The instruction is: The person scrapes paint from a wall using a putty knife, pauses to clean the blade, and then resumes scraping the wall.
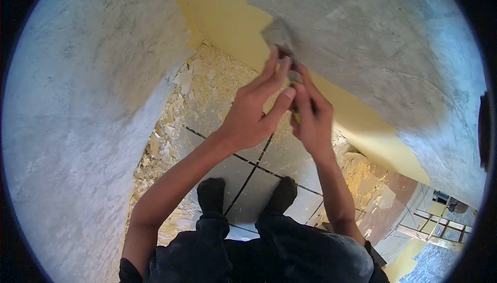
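Observation:
A scraper [278, 35] with a wide, greyish blade lies against the wall, right at the border between yellow paint [222, 16] and bare grey plaster [352, 29]. My right hand [315, 120] is wrapped round its handle, of which a bit of yellow shows between the fingers. From the other side my left hand [253, 109] presses its fingertips on the neck and lower blade, its thumb close to the handle. Slight motion blur covers the blade and fingertips, so the exact contact of the blade's edge cannot be made out.
Paint flakes [165, 148] and yellow shavings are heaped along the left wall [77, 102] and in the corner. My dark-covered feet [211, 195] stand on grey floor tiles [243, 179]. A rack-like frame [440, 226] is at the lower right.

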`<state>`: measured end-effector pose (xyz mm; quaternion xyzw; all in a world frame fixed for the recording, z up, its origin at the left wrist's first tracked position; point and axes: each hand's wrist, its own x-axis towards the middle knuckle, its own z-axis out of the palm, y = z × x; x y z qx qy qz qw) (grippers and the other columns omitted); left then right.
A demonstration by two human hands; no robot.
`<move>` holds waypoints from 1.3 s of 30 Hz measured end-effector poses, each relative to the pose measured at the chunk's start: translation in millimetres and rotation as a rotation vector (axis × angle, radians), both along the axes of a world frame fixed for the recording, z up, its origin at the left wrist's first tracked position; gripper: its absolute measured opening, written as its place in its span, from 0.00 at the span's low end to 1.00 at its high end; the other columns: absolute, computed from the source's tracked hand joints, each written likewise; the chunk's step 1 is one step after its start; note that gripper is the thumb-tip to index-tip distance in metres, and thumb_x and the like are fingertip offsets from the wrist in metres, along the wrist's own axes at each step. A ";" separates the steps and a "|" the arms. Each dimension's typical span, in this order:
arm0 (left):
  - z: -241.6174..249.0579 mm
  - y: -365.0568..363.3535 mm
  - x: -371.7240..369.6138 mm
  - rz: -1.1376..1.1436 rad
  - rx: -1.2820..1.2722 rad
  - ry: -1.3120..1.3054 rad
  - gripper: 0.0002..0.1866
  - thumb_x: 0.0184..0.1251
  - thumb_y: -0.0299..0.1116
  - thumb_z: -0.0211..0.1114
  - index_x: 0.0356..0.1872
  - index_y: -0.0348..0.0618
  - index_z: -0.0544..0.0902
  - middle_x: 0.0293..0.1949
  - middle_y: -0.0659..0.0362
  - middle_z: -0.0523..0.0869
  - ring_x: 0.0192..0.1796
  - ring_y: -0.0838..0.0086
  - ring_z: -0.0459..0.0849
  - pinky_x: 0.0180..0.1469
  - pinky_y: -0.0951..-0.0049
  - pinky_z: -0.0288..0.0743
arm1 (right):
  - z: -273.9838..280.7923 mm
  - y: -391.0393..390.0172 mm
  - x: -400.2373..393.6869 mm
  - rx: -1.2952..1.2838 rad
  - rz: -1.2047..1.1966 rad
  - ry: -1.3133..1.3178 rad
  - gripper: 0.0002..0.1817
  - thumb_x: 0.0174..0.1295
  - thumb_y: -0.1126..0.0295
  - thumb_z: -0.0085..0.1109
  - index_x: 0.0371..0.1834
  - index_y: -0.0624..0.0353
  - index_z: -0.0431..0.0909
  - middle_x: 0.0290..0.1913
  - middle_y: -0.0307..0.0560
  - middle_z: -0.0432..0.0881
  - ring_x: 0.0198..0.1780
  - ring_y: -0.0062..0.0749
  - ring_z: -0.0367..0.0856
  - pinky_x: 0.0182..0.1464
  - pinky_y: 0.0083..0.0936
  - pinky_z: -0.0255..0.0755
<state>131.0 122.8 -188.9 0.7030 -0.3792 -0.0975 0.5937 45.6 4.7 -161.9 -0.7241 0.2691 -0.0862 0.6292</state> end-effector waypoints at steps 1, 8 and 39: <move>1.0 1.3 0.5 0.002 -0.002 -0.001 0.25 0.72 0.29 0.55 0.68 0.36 0.67 0.71 0.43 0.63 0.73 0.57 0.63 0.70 0.64 0.60 | 1.7 6.7 4.2 0.035 0.031 0.001 0.23 0.73 0.65 0.48 0.70 0.53 0.67 0.24 0.33 0.72 0.21 0.13 0.62 0.24 0.15 0.62; 4.2 14.7 9.1 -0.029 0.034 -0.004 0.25 0.73 0.35 0.55 0.66 0.32 0.68 0.69 0.39 0.65 0.71 0.50 0.64 0.68 0.62 0.63 | 9.1 12.9 -16.6 0.078 -0.064 -0.039 0.23 0.74 0.66 0.47 0.71 0.55 0.65 0.28 0.32 0.72 0.22 0.11 0.63 0.25 0.12 0.61; 4.9 13.9 7.1 0.032 -0.018 -0.049 0.24 0.71 0.31 0.57 0.65 0.34 0.70 0.68 0.39 0.67 0.70 0.52 0.67 0.66 0.64 0.66 | 34.3 18.4 -25.2 0.118 -0.043 0.007 0.26 0.73 0.64 0.48 0.74 0.51 0.60 0.26 0.32 0.72 0.24 0.14 0.62 0.26 0.14 0.62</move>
